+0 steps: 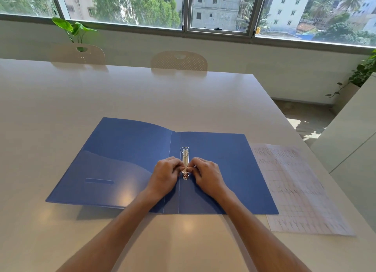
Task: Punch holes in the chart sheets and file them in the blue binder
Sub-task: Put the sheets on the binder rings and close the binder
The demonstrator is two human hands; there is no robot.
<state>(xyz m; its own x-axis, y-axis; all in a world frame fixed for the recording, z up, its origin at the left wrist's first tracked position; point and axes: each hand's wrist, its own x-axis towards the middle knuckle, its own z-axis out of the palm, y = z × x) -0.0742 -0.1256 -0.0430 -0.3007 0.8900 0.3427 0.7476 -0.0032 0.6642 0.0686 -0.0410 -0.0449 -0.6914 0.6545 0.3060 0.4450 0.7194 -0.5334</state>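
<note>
Head view looks down on a white table (122, 100) where the blue binder (126, 161) lies open and flat, its left cover slightly raised at the near edge. On the spine strip sits the metal ring clip (185, 163), one ring standing at its far end and one at its near end. The left hand (165, 175) and the right hand (207, 175) meet over the near part of this clip, knuckles up, fingers curled in from either side and pinching the metal at the near ring. The chart sheets (297, 190) lie flat on the table just right of the binder, their left edge tucked under or touching the right cover; which, I cannot tell. Across the table stand two pale chairs (179, 61), with leafy plants (73, 28) and windows (217, 9) beyond.
</note>
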